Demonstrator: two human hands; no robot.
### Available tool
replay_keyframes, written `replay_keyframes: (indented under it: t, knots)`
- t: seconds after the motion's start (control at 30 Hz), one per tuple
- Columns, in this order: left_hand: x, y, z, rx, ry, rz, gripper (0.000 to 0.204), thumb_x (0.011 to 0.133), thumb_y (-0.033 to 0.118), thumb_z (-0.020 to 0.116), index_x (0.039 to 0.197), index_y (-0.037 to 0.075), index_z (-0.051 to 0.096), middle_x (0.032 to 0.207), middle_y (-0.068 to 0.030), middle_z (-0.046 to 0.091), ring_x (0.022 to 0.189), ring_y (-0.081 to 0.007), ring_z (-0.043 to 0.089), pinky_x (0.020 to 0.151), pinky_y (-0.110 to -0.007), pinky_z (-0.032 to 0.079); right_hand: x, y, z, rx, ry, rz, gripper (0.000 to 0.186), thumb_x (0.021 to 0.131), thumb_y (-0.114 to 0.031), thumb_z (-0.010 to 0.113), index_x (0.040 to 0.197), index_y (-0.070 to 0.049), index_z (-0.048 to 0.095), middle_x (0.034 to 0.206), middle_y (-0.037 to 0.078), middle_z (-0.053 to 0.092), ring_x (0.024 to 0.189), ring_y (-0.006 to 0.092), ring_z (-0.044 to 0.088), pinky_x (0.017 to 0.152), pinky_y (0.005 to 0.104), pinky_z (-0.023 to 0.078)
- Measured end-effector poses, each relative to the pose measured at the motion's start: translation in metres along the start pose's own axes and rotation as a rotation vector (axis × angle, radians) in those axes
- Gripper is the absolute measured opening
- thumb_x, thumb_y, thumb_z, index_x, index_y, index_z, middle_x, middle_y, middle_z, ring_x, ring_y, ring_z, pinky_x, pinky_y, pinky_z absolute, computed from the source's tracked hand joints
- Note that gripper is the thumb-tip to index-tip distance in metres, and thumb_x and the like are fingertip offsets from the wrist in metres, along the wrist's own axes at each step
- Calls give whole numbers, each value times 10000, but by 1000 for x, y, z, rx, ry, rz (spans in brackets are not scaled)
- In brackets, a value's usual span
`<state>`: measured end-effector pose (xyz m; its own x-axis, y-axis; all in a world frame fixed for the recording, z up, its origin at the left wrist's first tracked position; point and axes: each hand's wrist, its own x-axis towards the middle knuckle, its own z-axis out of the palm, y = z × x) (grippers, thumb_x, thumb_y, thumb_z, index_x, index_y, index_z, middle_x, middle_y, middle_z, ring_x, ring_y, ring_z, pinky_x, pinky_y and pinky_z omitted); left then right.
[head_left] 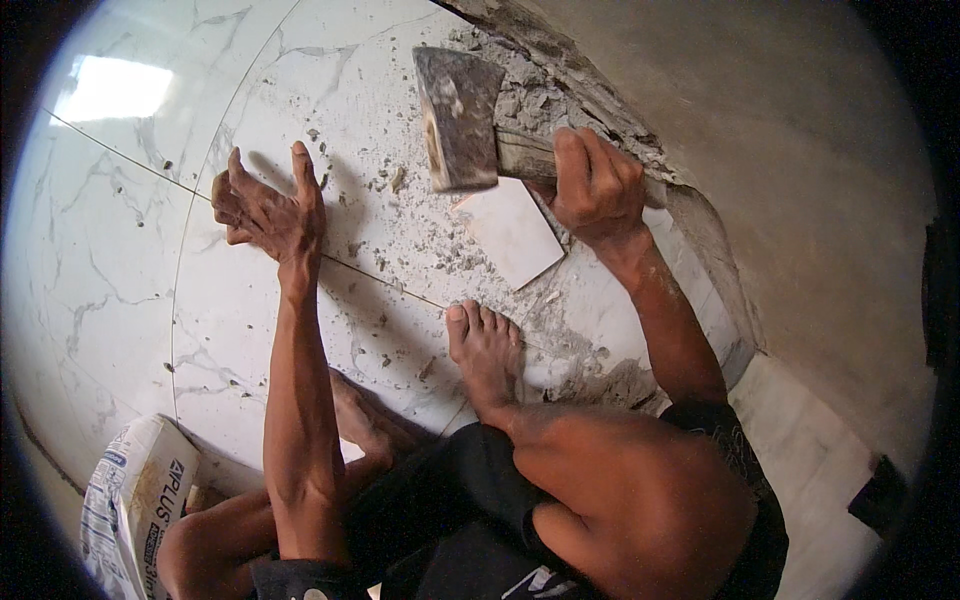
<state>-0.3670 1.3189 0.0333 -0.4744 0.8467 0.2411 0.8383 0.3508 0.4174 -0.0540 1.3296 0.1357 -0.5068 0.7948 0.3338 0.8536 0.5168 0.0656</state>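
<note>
My right hand [600, 190] grips the short wooden handle of a hatchet [460, 115], close to its head. The broad, worn metal head points left, over the gritty floor beside the wall. Under the hatchet lies a pale broken tile piece [515, 235] with a cut corner. My left hand [270, 208] hangs over the marble-patterned tiles to the left, its thumb spread away from the partly curled fingers and nothing in it. Mortar crumbs [430, 215] are scattered between my two hands.
Broken mortar [540, 95] runs along the foot of the grey wall [800, 180]. My bare foot [485, 345] rests near the tile piece. A white printed sack [140, 500] stands at the lower left. A dark object [880, 497] lies at the lower right.
</note>
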Motion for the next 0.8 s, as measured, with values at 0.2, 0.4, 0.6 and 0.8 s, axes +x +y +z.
replay_keyframes:
  t: [0.2,0.4,0.6,0.8]
  knots:
    - [-4,6,1,-31,-66,-86,798,803,601,616,1383,117,361,1357,-162,333,1304,-312,256,1010,-574,168,5,11,9,-200,-316,380,296,918,-356,557,923,-68,487,624,109,549,539,318,634,413,416,500]
    - [1,-3,0,11,-16,-42,800,765,595,636,1305,41,430,1215,-138,342,1182,-291,267,891,-518,228,-1,-3,4,-75,-107,120,278,876,-271,632,936,-33,503,618,140,583,525,287,632,409,404,486]
    - [-1,3,4,-19,-9,-30,824,748,612,642,1307,44,431,1215,-133,344,1190,-290,254,902,-526,212,13,-6,2,-13,-266,537,389,931,-393,568,935,-8,514,593,182,585,540,335,625,483,429,477]
    - [0,-7,4,34,34,48,829,748,632,634,1316,62,430,1218,-126,346,1193,-277,255,913,-522,197,6,-29,-15,542,-149,404,388,918,-365,593,958,11,505,680,221,626,630,416,632,560,437,496]
